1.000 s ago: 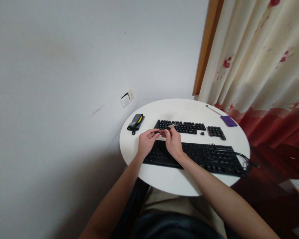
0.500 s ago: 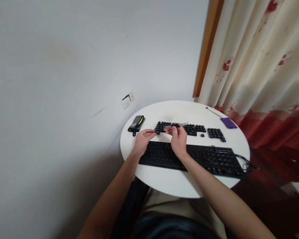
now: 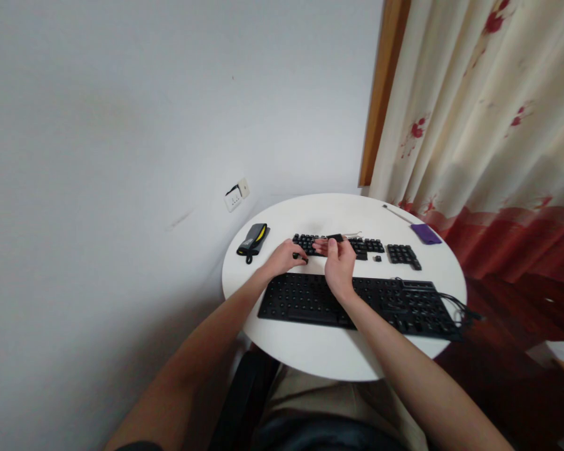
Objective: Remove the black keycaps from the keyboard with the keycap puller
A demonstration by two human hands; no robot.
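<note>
On the round table, my left hand (image 3: 282, 257) reaches down at the near left end of the rows of loose black keycaps (image 3: 305, 240). Its thumb and fingers close around a small black keycap (image 3: 301, 257), partly hidden by the fingers. My right hand (image 3: 339, 266) hovers palm-up above the black keyboard (image 3: 296, 299) and holds a keycap puller (image 3: 335, 238), its black handle under the thumb and its thin wires pointing right. The left part of the keyboard is bare of caps; keys still sit on its right part.
A grey and yellow pouch (image 3: 254, 241) lies at the table's left. Right of the rows are a single keycap (image 3: 378, 258) and a block of number-pad keycaps (image 3: 403, 255). A brush with a purple handle (image 3: 425, 233) lies near the right edge. A coiled cable (image 3: 458, 307) overhangs the table edge.
My left hand has moved forward and right, from beside the keycap rows down to their near left end. The right hand stays nearly in place with the keycap puller. The view has shifted slightly.
</note>
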